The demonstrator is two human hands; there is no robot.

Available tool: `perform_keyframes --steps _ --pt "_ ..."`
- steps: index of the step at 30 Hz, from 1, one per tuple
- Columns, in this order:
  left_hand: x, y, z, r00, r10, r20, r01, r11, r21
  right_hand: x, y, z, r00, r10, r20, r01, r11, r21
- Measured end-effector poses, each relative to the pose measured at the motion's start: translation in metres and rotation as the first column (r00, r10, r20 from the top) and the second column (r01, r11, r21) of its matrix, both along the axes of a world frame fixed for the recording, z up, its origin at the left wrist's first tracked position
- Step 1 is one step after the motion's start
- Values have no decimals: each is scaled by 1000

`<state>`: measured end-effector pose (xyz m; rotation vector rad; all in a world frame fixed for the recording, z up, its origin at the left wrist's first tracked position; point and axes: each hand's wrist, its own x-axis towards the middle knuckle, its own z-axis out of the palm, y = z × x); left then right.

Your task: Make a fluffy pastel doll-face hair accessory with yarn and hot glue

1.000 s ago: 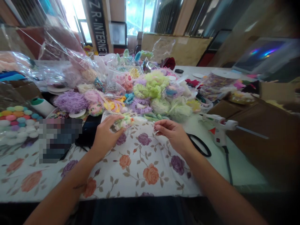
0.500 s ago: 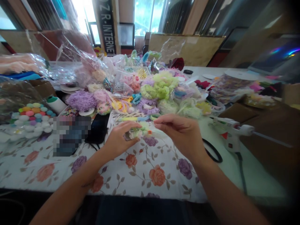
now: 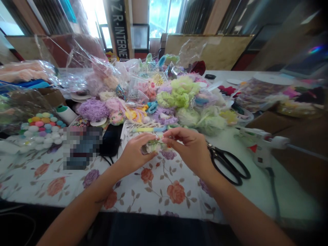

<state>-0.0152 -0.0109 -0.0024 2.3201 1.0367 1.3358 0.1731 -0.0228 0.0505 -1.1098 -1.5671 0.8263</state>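
Note:
My left hand (image 3: 134, 150) is closed around a pale green and white frilly piece (image 3: 154, 147), with the thumb below it and the fingers above. Close against that piece, my right hand (image 3: 192, 145) makes a pinch of thumb and index finger. Whatever is between those fingertips is tiny and cannot be made out. Behind both hands lies a yellow and blue band (image 3: 146, 130). Scissors with black handles (image 3: 229, 165) rest beside my right wrist, their blades partly hidden by it.
To the right lies a white glue gun (image 3: 266, 147) with a glue stick in it. A blurred phone-like object (image 3: 84, 150) and a black case (image 3: 110, 140) are at left, near bagged pompoms (image 3: 41, 130). Lime ruffled trim (image 3: 179, 94) and purple trim (image 3: 93, 109) pile up behind.
My right hand has moved left and its fingertips now meet the frilly piece in my left hand. More of the scissors shows. The view has shifted slightly.

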Motion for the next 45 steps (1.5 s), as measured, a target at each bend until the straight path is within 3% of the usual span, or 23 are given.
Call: perform_keyframes --steps 28,45 --pt "1 -1 5 1000 1 4 0 993 -115 0 4 -2 991 1 134 -3 1000 15" --pt "1 -3 10 999 23 32 -16 979 -202 1 5 -8 959 -28 283 -24 983 179"
